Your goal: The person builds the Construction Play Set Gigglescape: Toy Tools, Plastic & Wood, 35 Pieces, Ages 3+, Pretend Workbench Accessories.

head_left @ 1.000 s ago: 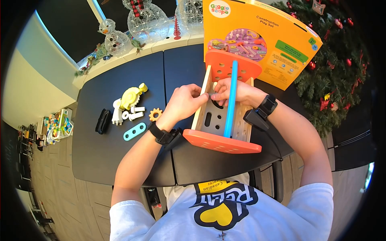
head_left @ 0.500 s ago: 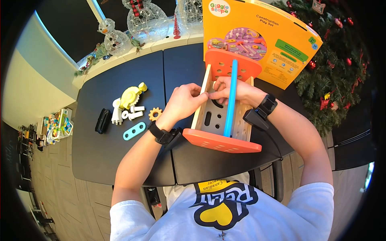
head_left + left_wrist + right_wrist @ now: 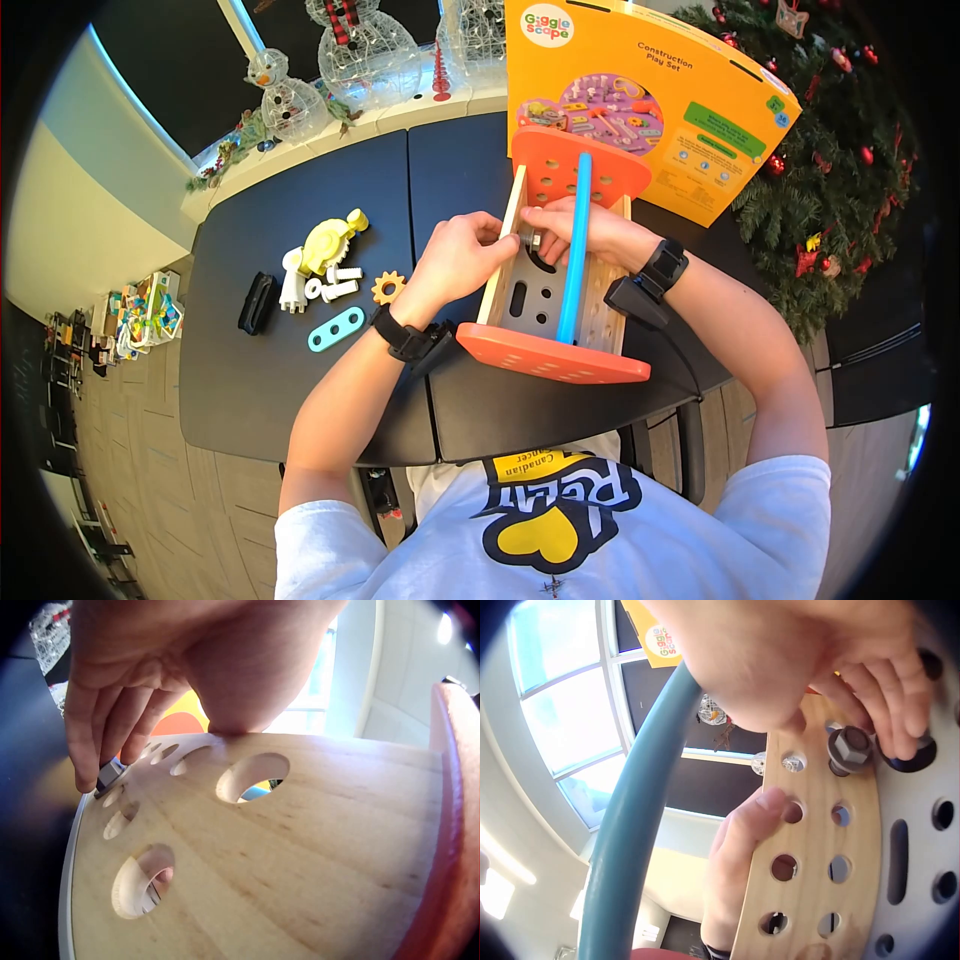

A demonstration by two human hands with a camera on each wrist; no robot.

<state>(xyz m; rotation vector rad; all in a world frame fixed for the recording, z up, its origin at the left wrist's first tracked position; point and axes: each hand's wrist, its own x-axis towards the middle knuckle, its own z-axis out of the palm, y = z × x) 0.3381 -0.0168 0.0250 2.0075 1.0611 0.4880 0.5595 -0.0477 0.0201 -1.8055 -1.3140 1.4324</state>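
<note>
In the head view, an orange-ended toy bench (image 3: pixel 555 354) with wooden sides and a blue rod (image 3: pixel 575 255) stands on the table. My left hand (image 3: pixel 463 258) grips the near-left wooden side panel (image 3: pixel 300 840), its thumb over the inner face; in the left wrist view its fingertips touch a grey piece (image 3: pixel 111 776) on the outer face. A grey hex bolt (image 3: pixel 850 750) sticks out of a panel hole inside the bench. My right hand (image 3: pixel 600 235) is inside, its fingers (image 3: pixel 889 697) loosely bent beside the bolt, over the grey perforated plate (image 3: pixel 922 847).
Left on the table lie a yellow-green toy piece (image 3: pixel 325 243), white screws (image 3: pixel 340 288), an orange gear (image 3: pixel 388 288), a blue three-hole strip (image 3: pixel 336 329) and a black case (image 3: pixel 258 303). A yellow box (image 3: pixel 690 110) stands behind the bench, a decorated tree (image 3: pixel 820 180) at right.
My right fingers have drawn back from the bolt, which now shows between the hands. My left hand keeps its place on the panel.
</note>
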